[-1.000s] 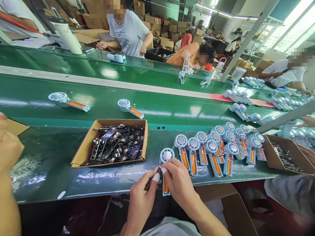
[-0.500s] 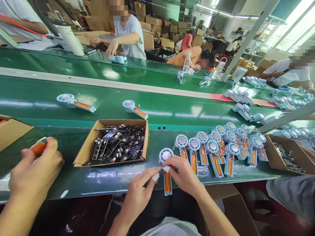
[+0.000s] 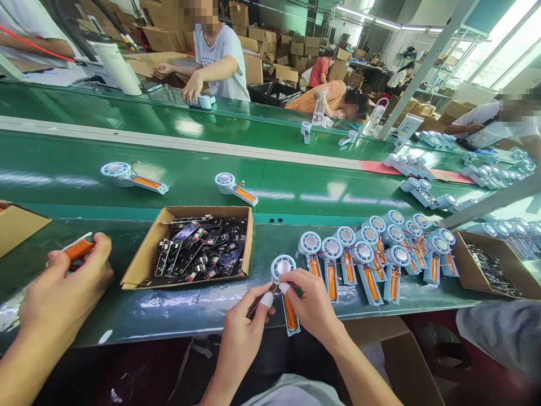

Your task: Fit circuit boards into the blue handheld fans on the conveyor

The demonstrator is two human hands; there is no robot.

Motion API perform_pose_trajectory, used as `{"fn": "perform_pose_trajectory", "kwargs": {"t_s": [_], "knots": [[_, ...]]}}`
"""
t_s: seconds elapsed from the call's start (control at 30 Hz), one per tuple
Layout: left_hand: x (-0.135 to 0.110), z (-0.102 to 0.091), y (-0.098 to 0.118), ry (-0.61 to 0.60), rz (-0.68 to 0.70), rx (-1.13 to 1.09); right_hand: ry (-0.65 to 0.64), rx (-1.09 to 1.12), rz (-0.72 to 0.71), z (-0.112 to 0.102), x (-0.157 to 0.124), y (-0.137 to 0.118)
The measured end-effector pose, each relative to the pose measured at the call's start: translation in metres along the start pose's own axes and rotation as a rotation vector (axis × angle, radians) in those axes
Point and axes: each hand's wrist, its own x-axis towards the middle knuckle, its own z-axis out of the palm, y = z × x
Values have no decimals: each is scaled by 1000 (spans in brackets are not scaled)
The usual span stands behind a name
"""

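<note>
My left hand (image 3: 245, 332) pinches a thin dark circuit board (image 3: 261, 298) with a taped fingertip, at the neck of a light-blue fan half (image 3: 285, 282) with an orange battery. My right hand (image 3: 310, 307) is closed over that fan half, fingertips pressed at the same spot just below its round white head. The fan half lies on the green bench (image 3: 190, 313) at its near edge. A cardboard box of black circuit boards (image 3: 198, 248) sits just left of my hands. To the right lies a row of several like fan halves (image 3: 367, 256).
A co-worker's hand (image 3: 59, 296) at the left holds an orange-battery part. Two fan halves (image 3: 131, 176) ride the green conveyor (image 3: 296, 183) behind the box. Another box of boards (image 3: 490, 265) stands at the right. Other people work across the line.
The fan half has tilted, its tail swinging slightly right. The co-worker's hand came into view at the left holding an orange part. The fan halves on the conveyor drifted right.
</note>
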Motion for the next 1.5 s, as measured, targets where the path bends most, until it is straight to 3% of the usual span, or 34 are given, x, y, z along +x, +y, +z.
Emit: {"fn": "perform_pose_trajectory", "kwargs": {"t_s": [0.23,0.3,0.4,0.47,0.67,0.9,1.07,1.13,1.2,1.3,1.4,1.5], "knots": [[-4,6,-9,107,285,159,16,48,68,2,-1,-2],[-4,6,-8,98,279,151,24,66,103,2,-2,-2],[-3,5,-7,46,162,79,36,64,124,3,-2,-1],[-3,4,-8,31,141,61,41,26,86,7,-4,1],[-2,0,-14,76,301,123,69,-68,-135,13,-5,8],[17,-18,-13,-183,134,-14,-155,58,-75,-10,9,2],[19,-17,-5,-170,189,37,-86,45,0,-8,9,-1],[9,-15,2,-174,181,63,-138,82,79,-12,7,-2],[-4,-13,9,-190,133,43,-206,169,183,-18,4,-1],[-14,-8,9,-142,-4,-58,-209,316,304,-23,0,4],[-7,4,-3,-78,-94,-84,-212,539,379,-21,-3,8],[8,17,-11,-177,-135,-97,-227,689,400,-16,-5,5]]}}
